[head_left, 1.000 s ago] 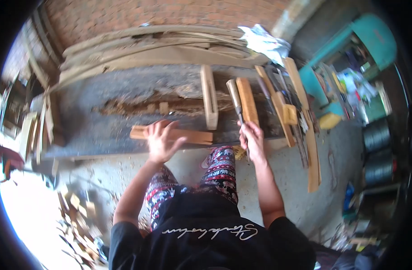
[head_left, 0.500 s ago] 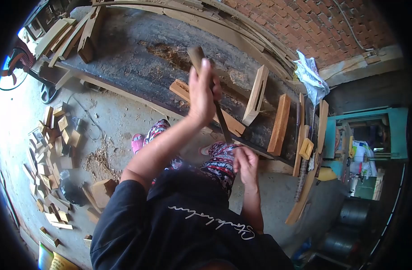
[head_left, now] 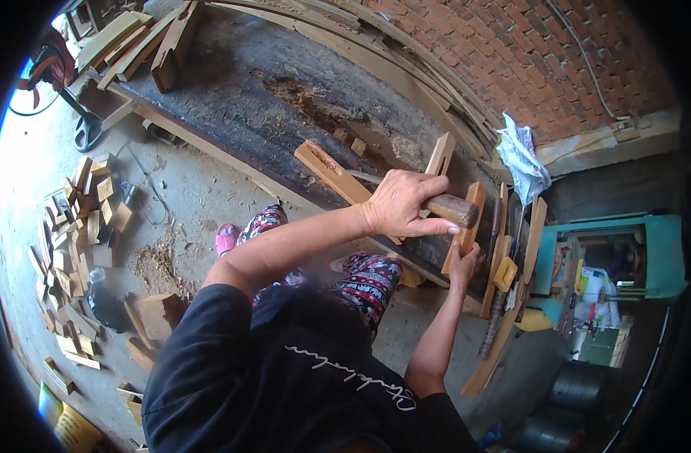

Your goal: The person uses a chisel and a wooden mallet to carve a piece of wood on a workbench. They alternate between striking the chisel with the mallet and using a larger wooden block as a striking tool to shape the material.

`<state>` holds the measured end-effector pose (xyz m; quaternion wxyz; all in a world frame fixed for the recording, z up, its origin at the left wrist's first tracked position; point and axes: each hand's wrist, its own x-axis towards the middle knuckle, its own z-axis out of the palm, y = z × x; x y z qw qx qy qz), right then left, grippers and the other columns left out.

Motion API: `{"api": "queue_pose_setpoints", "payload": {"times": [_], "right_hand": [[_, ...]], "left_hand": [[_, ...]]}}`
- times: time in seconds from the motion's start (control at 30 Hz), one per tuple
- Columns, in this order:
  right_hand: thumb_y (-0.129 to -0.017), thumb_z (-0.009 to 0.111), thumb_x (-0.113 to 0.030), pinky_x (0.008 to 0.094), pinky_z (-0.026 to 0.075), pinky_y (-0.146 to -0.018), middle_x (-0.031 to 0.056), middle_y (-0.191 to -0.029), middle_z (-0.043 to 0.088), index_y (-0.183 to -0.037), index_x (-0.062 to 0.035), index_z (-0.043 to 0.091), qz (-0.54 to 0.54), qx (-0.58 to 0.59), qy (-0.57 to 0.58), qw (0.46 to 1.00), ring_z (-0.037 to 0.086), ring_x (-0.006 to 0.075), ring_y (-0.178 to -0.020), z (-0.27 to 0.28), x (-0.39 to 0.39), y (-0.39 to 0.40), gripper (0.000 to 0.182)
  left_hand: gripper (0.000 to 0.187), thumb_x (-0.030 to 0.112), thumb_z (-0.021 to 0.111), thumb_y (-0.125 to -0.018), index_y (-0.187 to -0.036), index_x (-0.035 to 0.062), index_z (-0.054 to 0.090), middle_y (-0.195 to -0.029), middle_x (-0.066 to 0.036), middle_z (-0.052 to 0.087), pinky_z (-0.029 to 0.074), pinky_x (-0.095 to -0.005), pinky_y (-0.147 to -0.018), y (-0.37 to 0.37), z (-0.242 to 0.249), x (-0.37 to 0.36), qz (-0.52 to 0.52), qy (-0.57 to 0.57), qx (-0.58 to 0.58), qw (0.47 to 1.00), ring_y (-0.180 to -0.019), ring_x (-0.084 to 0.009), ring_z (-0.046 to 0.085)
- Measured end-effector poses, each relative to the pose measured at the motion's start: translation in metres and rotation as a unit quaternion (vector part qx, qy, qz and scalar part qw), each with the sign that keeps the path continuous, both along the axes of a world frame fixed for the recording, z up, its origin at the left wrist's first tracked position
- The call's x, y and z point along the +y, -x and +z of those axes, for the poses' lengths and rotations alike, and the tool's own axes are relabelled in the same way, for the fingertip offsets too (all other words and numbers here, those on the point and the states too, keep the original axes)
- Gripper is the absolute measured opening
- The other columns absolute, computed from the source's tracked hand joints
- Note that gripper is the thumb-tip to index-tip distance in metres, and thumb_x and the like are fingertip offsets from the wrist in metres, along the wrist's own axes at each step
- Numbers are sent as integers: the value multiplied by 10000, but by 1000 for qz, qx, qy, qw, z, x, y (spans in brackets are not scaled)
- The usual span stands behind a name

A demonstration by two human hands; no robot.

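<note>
My left hand (head_left: pixel 406 205) is closed round the thick wooden handle of a chisel (head_left: pixel 453 210). Its thin blade points away to the left, above a slotted wooden block (head_left: pixel 332 172) on the dark bench. At the bench's near right, my right hand (head_left: pixel 466 264) grips the lower part of another wooden block (head_left: pixel 475 198); its fingers are partly hidden by the wood. Between these two blocks lies a third block with a long slot (head_left: pixel 440 154), partly covered by my left hand.
The dark, worn bench (head_left: pixel 209 90) has a rough hollow with wood chips. Boards (head_left: pixel 119 45) lean at its far left. Offcuts (head_left: pixel 81 226) are heaped on the floor at left. Long strips and a yellow block (head_left: pixel 505 273) lie at right, near a teal machine (head_left: pixel 663 257).
My left hand has moved right and tipped the chisel from upright to nearly level. My right hand has moved from beside my knee up to the wooden block and taken hold of it.
</note>
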<state>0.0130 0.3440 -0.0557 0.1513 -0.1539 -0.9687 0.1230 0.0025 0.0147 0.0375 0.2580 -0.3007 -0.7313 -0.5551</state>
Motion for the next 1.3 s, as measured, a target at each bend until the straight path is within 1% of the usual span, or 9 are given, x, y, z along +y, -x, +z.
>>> {"api": "queue_pose_setpoints", "payload": {"times": [0.37,0.47,0.53,0.63,0.73,0.8,1.0,1.1,1.3], "right_hand": [[-841,707,-398,475,454,-976,234,-1218,547,-1313,19,433,-61,-121,-5,991,548,418,-1133,-1,12,27,687],[-860,700,-370,424,483,-927,180,-1208,566,-1297,18,455,14,-93,250,964,583,362,-1088,-4,31,13,633],[-875,691,-323,402,504,-860,147,-1191,580,-1264,-7,499,39,43,557,829,617,298,-1010,9,17,-12,537],[-897,636,-328,361,496,-804,106,-1095,587,-1191,-19,547,32,99,657,747,596,223,-947,52,-31,-53,436],[-911,577,-348,353,489,-720,94,-1009,560,-1115,-11,528,166,29,682,711,580,211,-856,72,-33,-70,397],[-879,558,-312,343,475,-670,108,-922,529,-1072,4,491,141,58,618,771,549,209,-754,94,-56,-81,376],[-742,601,-167,337,471,-699,165,-882,517,-1387,41,271,318,261,389,824,532,226,-718,105,-107,-109,754],[-754,613,-137,323,481,-680,155,-883,536,-1348,42,317,323,91,357,872,550,216,-730,75,-118,-113,687],[-796,565,-235,315,487,-662,155,-864,520,-1164,23,422,348,244,479,768,560,213,-713,111,-141,-109,472]], "left_hand": [[618,640,676,-767,-851,39,565,-629,-163,584,479,-437,-566,7,-14,-22,-55,74,-73,993,-659,-405,624],[634,653,655,-777,-829,28,559,-662,-165,572,474,-447,-584,7,-13,-29,-76,86,-108,987,-673,-410,610],[655,661,637,-788,-817,11,560,-713,-163,551,463,-455,-604,11,-17,-29,-83,56,-30,994,-698,-404,595],[699,688,610,-794,-830,-9,578,-788,-170,563,468,-464,-656,11,-15,-28,-83,49,-43,994,-776,-399,602],[730,724,589,-787,-838,-4,599,-788,-171,592,483,-469,-677,12,-18,-21,-92,46,-60,993,-807,-403,617],[699,720,601,-775,-771,23,549,-715,-144,536,447,-452,-589,14,-23,-15,-71,47,-48,995,-702,-392,588],[713,756,600,-734,-760,45,545,-685,-132,534,452,-438,-567,16,-29,-11,19,-16,-32,999,-684,-383,590],[701,751,533,-787,-782,50,560,-697,-141,559,468,-442,-586,15,-28,-13,29,-38,-29,998,-706,-383,602],[532,547,406,-962,-767,65,522,-729,-135,551,459,-466,-610,9,-30,-13,33,-45,-27,998,-742,-383,592]]}}
